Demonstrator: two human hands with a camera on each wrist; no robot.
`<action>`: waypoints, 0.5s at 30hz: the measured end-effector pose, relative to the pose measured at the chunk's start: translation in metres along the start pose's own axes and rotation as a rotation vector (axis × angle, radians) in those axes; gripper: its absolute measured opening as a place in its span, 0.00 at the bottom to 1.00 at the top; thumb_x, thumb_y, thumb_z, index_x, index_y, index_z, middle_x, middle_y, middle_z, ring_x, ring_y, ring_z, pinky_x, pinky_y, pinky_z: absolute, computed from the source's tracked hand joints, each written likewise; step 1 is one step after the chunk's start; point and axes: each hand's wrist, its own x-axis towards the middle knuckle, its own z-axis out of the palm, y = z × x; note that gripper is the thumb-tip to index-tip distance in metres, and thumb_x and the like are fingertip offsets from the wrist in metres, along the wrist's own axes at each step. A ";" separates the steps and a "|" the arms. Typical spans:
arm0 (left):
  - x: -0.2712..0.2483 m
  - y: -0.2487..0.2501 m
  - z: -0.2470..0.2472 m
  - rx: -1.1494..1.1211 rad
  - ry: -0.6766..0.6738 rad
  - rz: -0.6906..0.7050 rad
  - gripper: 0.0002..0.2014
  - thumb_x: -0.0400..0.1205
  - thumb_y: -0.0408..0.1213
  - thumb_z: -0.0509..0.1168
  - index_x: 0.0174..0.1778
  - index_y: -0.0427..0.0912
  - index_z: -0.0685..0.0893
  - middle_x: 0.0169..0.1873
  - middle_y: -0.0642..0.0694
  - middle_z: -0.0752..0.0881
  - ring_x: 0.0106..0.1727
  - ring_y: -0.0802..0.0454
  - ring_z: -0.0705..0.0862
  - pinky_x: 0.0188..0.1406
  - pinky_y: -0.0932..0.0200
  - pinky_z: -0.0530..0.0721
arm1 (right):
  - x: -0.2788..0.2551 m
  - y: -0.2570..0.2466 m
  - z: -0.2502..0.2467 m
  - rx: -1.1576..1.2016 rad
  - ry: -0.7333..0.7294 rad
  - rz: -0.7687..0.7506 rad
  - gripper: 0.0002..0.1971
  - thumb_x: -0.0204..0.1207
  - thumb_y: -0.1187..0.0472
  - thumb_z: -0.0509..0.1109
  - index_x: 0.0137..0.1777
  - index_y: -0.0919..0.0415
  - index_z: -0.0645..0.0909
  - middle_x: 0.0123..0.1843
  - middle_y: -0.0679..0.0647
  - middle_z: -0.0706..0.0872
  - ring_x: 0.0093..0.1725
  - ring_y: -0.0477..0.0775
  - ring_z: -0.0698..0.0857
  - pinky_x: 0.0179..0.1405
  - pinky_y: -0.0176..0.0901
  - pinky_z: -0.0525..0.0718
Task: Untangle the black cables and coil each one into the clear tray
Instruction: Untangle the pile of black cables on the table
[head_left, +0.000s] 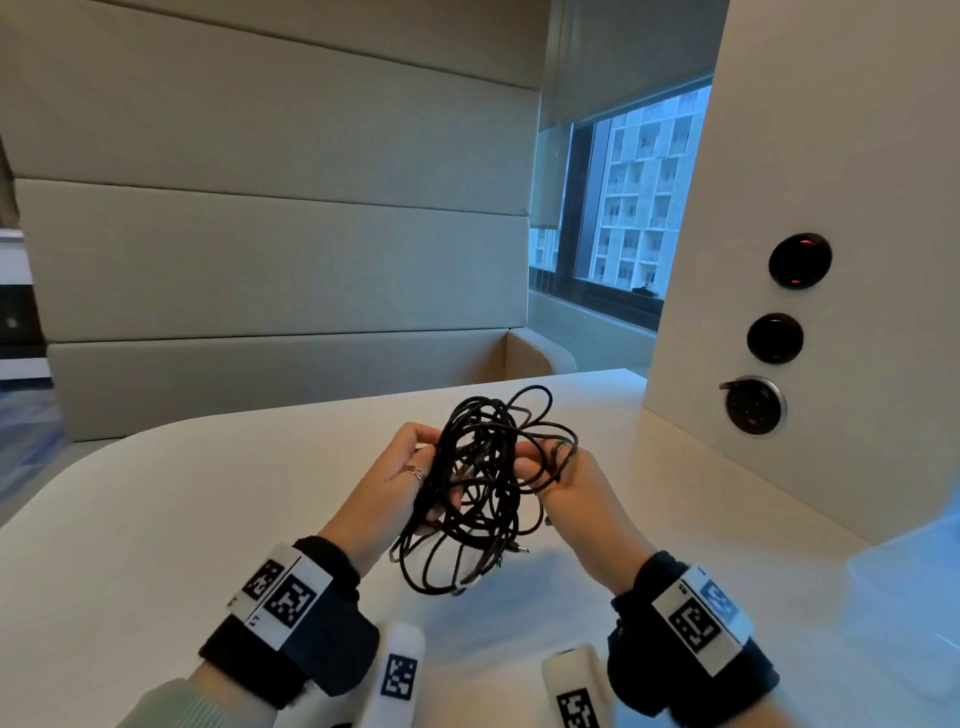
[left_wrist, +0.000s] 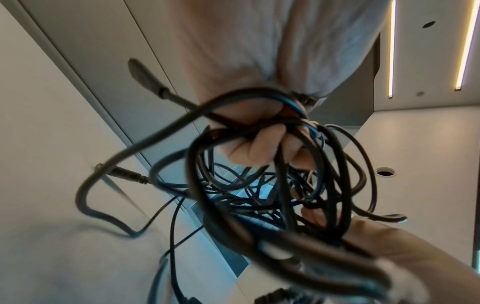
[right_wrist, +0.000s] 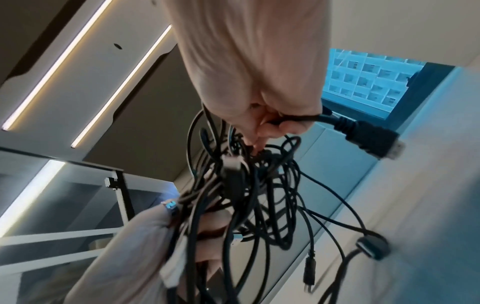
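Observation:
A tangle of black cables hangs a little above the white table, held between both hands. My left hand grips the left side of the bundle, its fingers curled round several strands. My right hand pinches strands on the right side, and in the right wrist view it holds a cable just behind a black HDMI plug. Loose loops and small plugs dangle below, reaching the table. A pale translucent shape at the right edge may be the clear tray; it is blurred.
A white partition with three round black sockets rises at the table's right side. A padded bench back stands beyond the far edge and a window is at the back right.

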 end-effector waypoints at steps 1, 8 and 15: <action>0.000 -0.001 0.001 0.009 -0.034 -0.010 0.09 0.89 0.35 0.45 0.53 0.42 0.71 0.26 0.47 0.82 0.22 0.58 0.71 0.19 0.66 0.69 | 0.000 0.000 0.003 0.005 0.019 -0.021 0.10 0.80 0.74 0.61 0.52 0.67 0.83 0.47 0.53 0.89 0.48 0.44 0.87 0.43 0.25 0.81; 0.002 0.004 -0.003 -0.027 0.172 0.045 0.06 0.87 0.32 0.53 0.53 0.48 0.69 0.35 0.48 0.82 0.23 0.61 0.77 0.18 0.67 0.74 | 0.000 -0.001 0.001 0.047 0.022 -0.022 0.16 0.81 0.71 0.63 0.46 0.48 0.84 0.46 0.43 0.88 0.47 0.35 0.85 0.48 0.23 0.80; 0.004 0.005 -0.012 0.058 0.228 0.093 0.07 0.83 0.30 0.60 0.45 0.47 0.78 0.43 0.45 0.82 0.38 0.48 0.84 0.42 0.41 0.88 | -0.001 -0.001 -0.003 0.030 0.015 0.003 0.10 0.81 0.68 0.65 0.48 0.53 0.85 0.42 0.41 0.87 0.34 0.25 0.81 0.33 0.18 0.74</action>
